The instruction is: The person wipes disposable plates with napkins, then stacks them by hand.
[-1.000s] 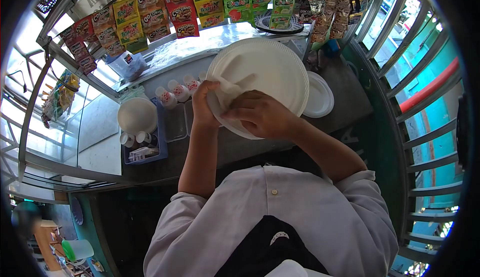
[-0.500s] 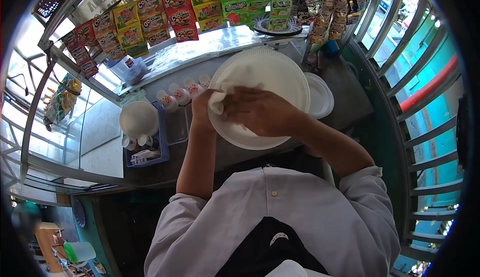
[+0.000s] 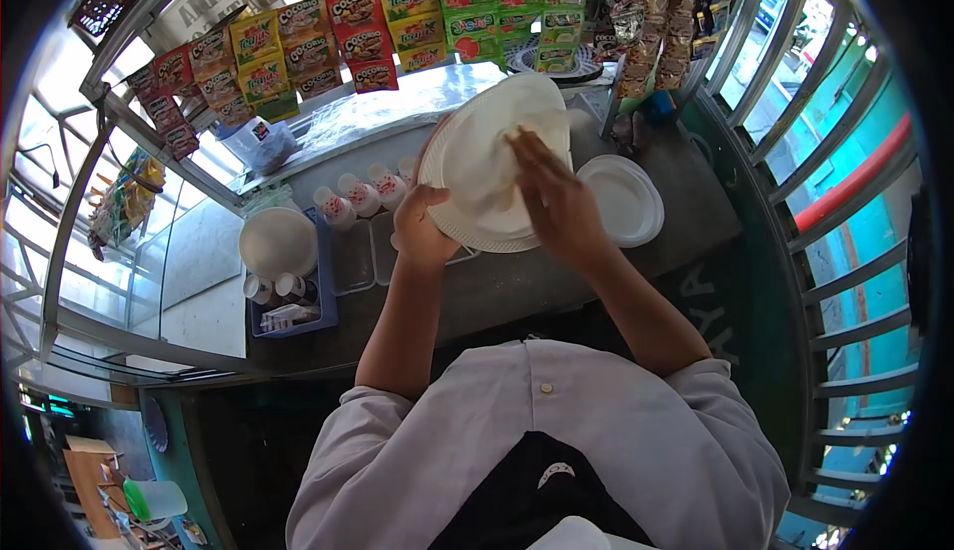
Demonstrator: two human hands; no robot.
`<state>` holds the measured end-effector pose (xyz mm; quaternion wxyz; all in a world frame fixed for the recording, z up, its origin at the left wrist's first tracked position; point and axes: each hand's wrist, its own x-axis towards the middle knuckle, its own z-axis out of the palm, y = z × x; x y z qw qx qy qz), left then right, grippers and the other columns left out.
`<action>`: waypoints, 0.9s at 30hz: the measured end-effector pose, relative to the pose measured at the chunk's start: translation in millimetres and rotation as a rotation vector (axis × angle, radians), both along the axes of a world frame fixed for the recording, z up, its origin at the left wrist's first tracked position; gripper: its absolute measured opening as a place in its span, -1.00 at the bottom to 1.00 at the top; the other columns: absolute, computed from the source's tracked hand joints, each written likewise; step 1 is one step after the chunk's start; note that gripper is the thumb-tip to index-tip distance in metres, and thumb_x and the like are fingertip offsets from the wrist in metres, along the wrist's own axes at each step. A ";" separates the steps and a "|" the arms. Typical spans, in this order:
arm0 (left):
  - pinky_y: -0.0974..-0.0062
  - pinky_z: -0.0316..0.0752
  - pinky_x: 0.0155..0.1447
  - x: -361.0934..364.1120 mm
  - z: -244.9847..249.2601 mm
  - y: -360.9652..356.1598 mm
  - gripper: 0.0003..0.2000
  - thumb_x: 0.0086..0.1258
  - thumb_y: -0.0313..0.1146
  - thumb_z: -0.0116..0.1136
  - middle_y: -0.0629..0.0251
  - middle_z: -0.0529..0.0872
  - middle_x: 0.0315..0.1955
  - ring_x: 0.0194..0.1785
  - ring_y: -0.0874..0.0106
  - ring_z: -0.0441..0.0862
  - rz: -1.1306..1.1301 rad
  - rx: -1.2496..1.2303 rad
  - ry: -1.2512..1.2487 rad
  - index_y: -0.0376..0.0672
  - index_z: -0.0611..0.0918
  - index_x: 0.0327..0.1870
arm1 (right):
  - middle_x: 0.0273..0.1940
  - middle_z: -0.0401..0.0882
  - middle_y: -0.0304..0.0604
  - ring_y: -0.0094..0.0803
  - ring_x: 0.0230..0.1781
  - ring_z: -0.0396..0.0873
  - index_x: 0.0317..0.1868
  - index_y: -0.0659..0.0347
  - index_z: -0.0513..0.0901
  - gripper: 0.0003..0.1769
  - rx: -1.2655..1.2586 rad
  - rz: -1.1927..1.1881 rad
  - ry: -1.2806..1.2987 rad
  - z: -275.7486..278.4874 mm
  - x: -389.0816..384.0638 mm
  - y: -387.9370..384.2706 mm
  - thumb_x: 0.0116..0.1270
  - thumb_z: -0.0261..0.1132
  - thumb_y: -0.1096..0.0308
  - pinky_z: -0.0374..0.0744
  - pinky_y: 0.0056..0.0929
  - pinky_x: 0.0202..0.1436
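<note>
View from above the counter. Compared with half a second ago, the large white plate has been tipped up on edge, so it now reads as a narrower oval rather than a full round disc. The right hand has moved from the plate's lower middle to its right side. The white cloth, bunched under the fingers before, now lies spread over most of the plate's face.

Left hand: clenched on the plate's lower left rim, holding it in the air above the counter, near the row of small cups.

Right hand: fingers stretched out and flat, palm pressing the cloth against the plate; it does not grasp anything.

A smaller plate lies on the counter just right of the right hand. An upturned white bowl sits to the left beside a blue tray. Strips of sachets hang above.
</note>
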<state>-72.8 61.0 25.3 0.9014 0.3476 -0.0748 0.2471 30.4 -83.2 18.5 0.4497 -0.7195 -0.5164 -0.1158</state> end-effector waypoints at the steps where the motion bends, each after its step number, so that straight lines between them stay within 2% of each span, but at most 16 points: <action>1: 0.27 0.42 0.29 2.9 -7.9 2.0 -0.24 0.05 -0.36 -0.12 -0.07 0.38 0.25 0.29 0.13 0.41 -0.010 0.108 -0.031 -0.28 0.15 0.43 | 0.31 0.36 0.03 -0.07 0.37 0.29 0.29 0.16 0.41 -0.48 -0.046 0.031 -0.184 4.6 -4.1 1.9 0.30 0.15 0.38 0.26 0.03 0.39; 2: 0.26 0.42 0.29 5.5 -17.1 4.3 -0.24 0.08 -0.34 -0.11 -0.08 0.37 0.26 0.30 0.11 0.40 -0.021 0.215 -0.062 -0.28 0.14 0.44 | 0.31 0.36 0.00 -0.10 0.39 0.26 0.28 0.14 0.42 -0.49 -0.094 0.061 -0.367 7.9 -7.6 3.0 0.29 0.16 0.37 0.23 0.02 0.41; 3: 0.26 0.42 0.29 5.4 -29.4 10.5 -0.24 0.08 -0.34 -0.11 -0.08 0.37 0.26 0.30 0.11 0.40 -0.031 0.217 -0.057 -0.28 0.14 0.44 | 0.31 0.36 0.00 -0.10 0.39 0.26 0.28 0.14 0.42 -0.49 -0.093 0.052 -0.360 9.5 -12.1 5.0 0.29 0.16 0.37 0.23 0.02 0.41; 5: 0.23 0.44 0.27 3.4 -49.9 23.6 -0.27 0.18 -0.26 -0.06 -0.07 0.40 0.23 0.25 0.12 0.46 -0.371 -0.233 -0.205 -0.28 0.11 0.44 | 0.28 0.41 -0.02 -0.21 0.43 0.23 0.21 0.07 0.52 -0.53 -0.123 0.289 -0.345 10.8 -18.6 5.8 0.25 0.20 0.37 0.15 0.00 0.47; 6: 0.25 0.51 0.19 0.8 -9.1 5.6 -0.34 0.24 -0.22 0.03 0.00 0.50 0.12 0.13 0.19 0.55 -0.204 -0.203 -0.054 -0.29 0.23 0.37 | 0.28 0.41 -0.02 -0.21 0.43 0.23 0.21 0.07 0.52 -0.53 -0.123 0.280 -0.341 10.7 -17.6 3.3 0.25 0.20 0.37 0.15 0.00 0.47; 7: 0.25 0.51 0.19 2.0 -13.8 13.7 -0.34 0.24 -0.22 0.03 0.00 0.50 0.12 0.13 0.19 0.55 -0.209 -0.204 -0.051 -0.29 0.23 0.37 | 0.26 0.43 -0.06 -0.21 0.40 0.27 0.17 0.05 0.55 -0.55 -0.192 0.347 -0.375 10.6 -15.3 0.7 0.22 0.22 0.37 0.15 0.00 0.47; 9: 0.30 0.55 0.13 3.4 -26.7 39.9 -0.46 0.25 -0.32 0.06 0.06 0.56 0.04 0.05 0.25 0.60 -0.250 0.243 0.304 -0.28 0.37 0.28 | 0.23 0.45 -0.09 -0.22 0.36 0.31 0.12 0.04 0.57 -0.57 -0.261 0.420 -0.406 14.5 -7.5 -3.7 0.19 0.25 0.37 0.16 0.01 0.47; 10: 0.35 0.56 0.08 6.7 -19.8 31.5 -0.60 0.35 -0.38 0.03 0.12 0.59 0.00 0.05 0.29 0.60 -0.212 0.222 0.352 -0.25 0.44 0.21 | 0.21 0.47 -0.11 -0.23 0.35 0.32 0.09 0.07 0.59 -0.58 -0.389 0.335 -0.434 20.7 0.0 -6.0 0.17 0.25 0.37 0.18 -0.03 0.46; 11: 0.35 0.56 0.08 9.5 -20.9 26.8 -0.60 0.35 -0.38 0.03 0.12 0.59 0.00 0.05 0.29 0.60 -0.209 0.217 0.355 -0.25 0.44 0.21 | 0.18 0.48 -0.13 -0.23 0.34 0.32 0.05 0.10 0.62 -0.60 -0.517 0.251 -0.462 23.6 6.0 -6.7 0.15 0.25 0.37 0.19 -0.06 0.46; 12: 0.35 0.56 0.08 11.9 -21.8 22.9 -0.62 0.40 -0.37 0.01 0.14 0.58 0.01 0.06 0.29 0.60 -0.166 0.146 0.339 -0.24 0.43 0.22 | 0.09 0.55 -0.12 -0.20 0.34 0.32 0.07 0.09 0.60 -0.58 -0.321 0.140 -0.412 15.0 9.0 -2.0 0.15 0.25 0.37 0.19 -0.06 0.45; 13: 0.35 0.56 0.09 13.9 -20.8 18.6 -0.64 0.45 -0.36 -0.02 0.16 0.58 0.02 0.06 0.30 0.59 -0.124 0.078 0.320 -0.23 0.42 0.23 | 0.09 0.55 -0.12 -0.20 0.34 0.32 0.07 0.09 0.60 -0.58 -0.322 0.143 -0.413 7.6 8.7 1.7 0.15 0.25 0.37 0.19 -0.06 0.45; 15: 0.34 0.55 0.09 16.2 -15.6 14.2 -0.63 0.52 -0.27 -0.06 0.19 0.56 0.06 0.09 0.31 0.57 -0.119 0.083 0.254 -0.21 0.40 0.26 | 0.08 0.56 -0.15 -0.20 0.35 0.32 0.08 0.11 0.58 -0.56 -0.071 0.075 -0.423 0.0 4.4 10.6 0.11 0.26 0.40 0.19 -0.05 0.46; 17: 0.33 0.53 0.12 17.4 -12.0 15.5 -0.59 0.55 -0.19 -0.11 0.15 0.53 0.10 0.12 0.28 0.55 -0.067 0.081 0.185 -0.23 0.36 0.29 | 0.14 0.53 -0.19 -0.22 0.35 0.32 0.08 0.11 0.57 -0.53 -0.064 0.163 -0.417 -4.2 -3.1 10.4 0.09 0.27 0.45 0.17 -0.02 0.46; 21: 0.33 0.50 0.18 7.9 -3.8 21.7 -0.54 0.56 -0.13 -0.15 0.11 0.50 0.14 0.15 0.25 0.54 0.000 0.186 0.121 -0.27 0.33 0.31 | 0.07 0.60 -0.31 -0.33 0.35 0.35 -0.04 0.05 0.64 -0.65 -0.145 0.343 -0.389 -14.3 -3.0 -0.9 0.12 0.25 0.49 0.14 -0.02 0.49; 23: 0.32 0.44 0.24 4.0 0.6 21.9 -0.50 0.56 -0.12 -0.16 0.06 0.49 0.18 0.19 0.24 0.52 0.144 0.278 0.148 -0.31 0.30 0.34 | 0.05 0.62 -0.32 -0.35 0.33 0.36 -0.09 0.05 0.66 -0.70 -0.407 0.311 -0.399 -27.5 6.1 -8.4 0.13 0.24 0.49 0.12 -0.01 0.50; 27: 0.33 0.40 0.28 4.1 -4.1 24.9 -0.51 0.57 -0.14 -0.15 0.03 0.48 0.21 0.24 0.27 0.48 0.255 0.471 0.170 -0.32 0.32 0.35 | 0.06 0.62 -0.29 -0.31 0.25 0.45 -0.08 0.06 0.67 -0.69 -0.549 0.103 -0.408 -31.2 45.1 -13.2 0.16 0.20 0.52 0.30 -0.03 0.40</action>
